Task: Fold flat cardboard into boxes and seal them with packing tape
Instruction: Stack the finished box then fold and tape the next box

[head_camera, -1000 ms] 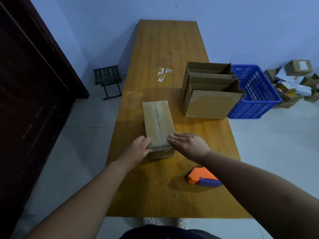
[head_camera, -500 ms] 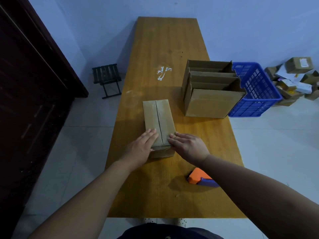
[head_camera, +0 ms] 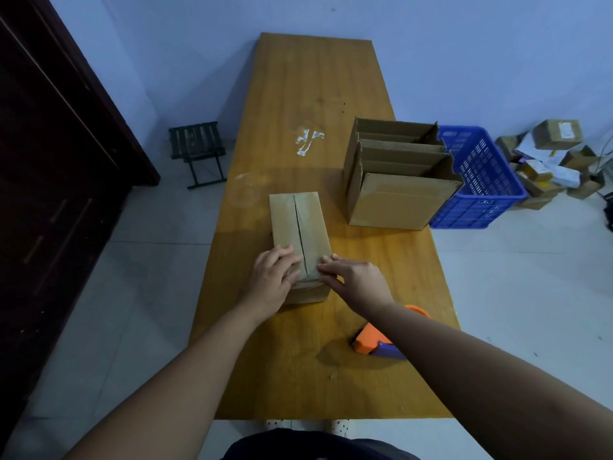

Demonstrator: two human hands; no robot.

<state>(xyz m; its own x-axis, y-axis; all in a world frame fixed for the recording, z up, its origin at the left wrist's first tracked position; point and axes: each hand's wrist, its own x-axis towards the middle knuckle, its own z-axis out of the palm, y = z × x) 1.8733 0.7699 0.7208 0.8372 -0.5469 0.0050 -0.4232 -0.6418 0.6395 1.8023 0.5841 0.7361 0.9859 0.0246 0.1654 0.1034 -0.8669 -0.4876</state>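
Wood table (head_camera: 315,94) runs away from the camera; open-topped cardboard boxes (head_camera: 398,200) stand at its right edge, blue crate (head_camera: 481,180) on the floor just beside them; closed box (head_camera: 298,224) lies mid-table, flaps meeting at a centre seam; left hand (head_camera: 272,280) and right hand (head_camera: 356,280) press flat on its near end, fingers straight, gripping nothing; orange tape dispenser (head_camera: 374,341) lies under the right forearm.

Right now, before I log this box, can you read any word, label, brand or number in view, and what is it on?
Nothing in view can be read.
Closed box: plain cardboard, no print showing.
Open cartons: plain, no print showing.
Tape dispenser: no marking visible.
Parcels on the floor: white labels, too small and blurred to read.
White patch on the table: a smear, not writing.
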